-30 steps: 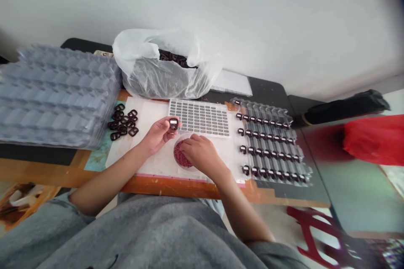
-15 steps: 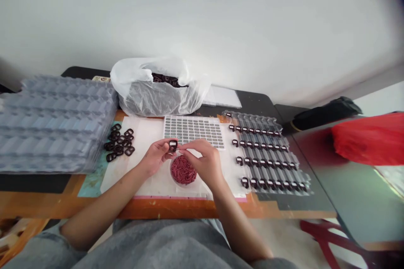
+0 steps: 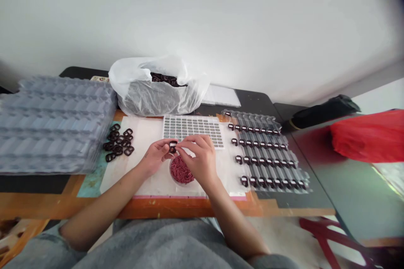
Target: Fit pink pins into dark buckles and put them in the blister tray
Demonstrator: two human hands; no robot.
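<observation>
My left hand (image 3: 157, 155) grips a small dark buckle-like frame (image 3: 173, 144) with a pale patch on its face. Against the right side of that frame, the fingertips of my right hand (image 3: 199, 157) are pinched together; what they hold, if anything, is too small to make out. Just below both hands stands a round clear tub (image 3: 182, 171) full of small dark-red sticks. Behind them lies a white sheet (image 3: 192, 125) with rows of small grey rectangular labels. Several more dark frames (image 3: 118, 139) lie in a loose pile left of my left hand.
Stacked clear ridged trays (image 3: 59, 126) cover the left side. A white plastic bag (image 3: 158, 92) of dark parts stands at the back. On the right, a ridged tray (image 3: 268, 155) bears rows of labelled dark frames. Farther right lie a red bag (image 3: 369, 136) and a black bundle (image 3: 326, 111).
My right hand has shifted slightly up and left, bringing its fingertips onto the dark frame. My left hand keeps holding the frame in nearly the same spot.
</observation>
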